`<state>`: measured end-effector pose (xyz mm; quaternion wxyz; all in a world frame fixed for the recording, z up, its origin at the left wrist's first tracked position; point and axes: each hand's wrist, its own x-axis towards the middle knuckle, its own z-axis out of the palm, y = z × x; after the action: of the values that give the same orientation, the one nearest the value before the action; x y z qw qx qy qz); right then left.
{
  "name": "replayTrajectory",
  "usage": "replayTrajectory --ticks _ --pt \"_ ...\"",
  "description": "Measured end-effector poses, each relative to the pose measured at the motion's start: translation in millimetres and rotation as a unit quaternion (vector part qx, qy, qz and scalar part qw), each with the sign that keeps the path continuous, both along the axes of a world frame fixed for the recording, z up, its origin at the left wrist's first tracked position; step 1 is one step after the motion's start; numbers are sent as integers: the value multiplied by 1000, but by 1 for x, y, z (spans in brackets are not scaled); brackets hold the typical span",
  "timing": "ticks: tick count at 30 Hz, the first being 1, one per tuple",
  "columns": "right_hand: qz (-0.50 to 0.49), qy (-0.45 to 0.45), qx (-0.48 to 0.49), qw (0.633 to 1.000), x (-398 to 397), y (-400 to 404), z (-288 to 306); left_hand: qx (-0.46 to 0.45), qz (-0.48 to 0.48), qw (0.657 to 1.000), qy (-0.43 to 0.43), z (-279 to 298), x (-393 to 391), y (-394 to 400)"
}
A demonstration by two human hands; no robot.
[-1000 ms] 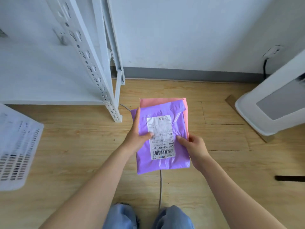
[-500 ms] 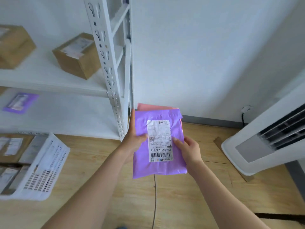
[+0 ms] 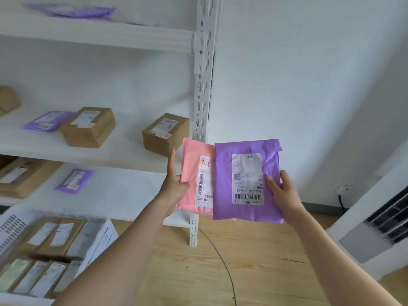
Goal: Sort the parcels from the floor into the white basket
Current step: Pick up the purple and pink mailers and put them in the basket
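Note:
My left hand (image 3: 174, 182) grips a pink parcel (image 3: 192, 177) by its left edge, held upright at chest height. My right hand (image 3: 281, 191) holds a purple parcel (image 3: 223, 184) with a white barcode label by its right edge; its left side overlaps the pink one. The white basket (image 3: 103, 237) sits on the floor at lower left, with several labelled parcels standing inside it. Both held parcels are up and to the right of the basket.
A white metal shelf rack (image 3: 202, 85) stands behind the hands, holding cardboard boxes (image 3: 164, 133) and purple mailers (image 3: 75, 180). A white appliance (image 3: 373, 239) stands at the right. A thin cable (image 3: 223, 261) runs across the wooden floor.
Both parcels were lifted from the floor as a stack; now they are slid apart, pink to the left and purple to the right. The view has tilted up toward the shelves.

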<state>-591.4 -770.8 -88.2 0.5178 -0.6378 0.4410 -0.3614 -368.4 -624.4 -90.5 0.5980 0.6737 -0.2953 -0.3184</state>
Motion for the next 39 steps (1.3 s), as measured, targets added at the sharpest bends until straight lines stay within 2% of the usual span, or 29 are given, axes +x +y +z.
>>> replayTrajectory --ticks 3,7,14,17,20,22,25,29,31,35,39 --pt "-48 35 -72 996 26 22 9 6 -4 1000 -13 11 38 29" --pt "-72 -18 -91 993 62 57 12 41 -8 998 -55 18 84 71" --pt "80 -31 -54 995 127 93 30 93 3 983 -158 33 144 126" --pt "174 24 -56 983 164 99 41 129 -27 969 -208 39 172 143" --pt "234 68 -71 967 207 106 51 124 -32 965 -230 48 208 153" --pt "242 48 -74 966 237 109 55 103 -20 971 -217 53 234 157" --pt "218 -37 -34 975 278 113 56 57 14 985 -164 57 272 163" --pt "166 -150 61 973 343 129 46 1 95 995 -10 56 323 169" --pt "155 -182 116 964 381 139 37 -18 108 993 49 53 346 171" --pt "169 -237 242 926 447 162 27 -59 128 985 94 45 382 175" --pt "168 -260 300 902 495 180 25 -96 107 978 149 38 414 179"
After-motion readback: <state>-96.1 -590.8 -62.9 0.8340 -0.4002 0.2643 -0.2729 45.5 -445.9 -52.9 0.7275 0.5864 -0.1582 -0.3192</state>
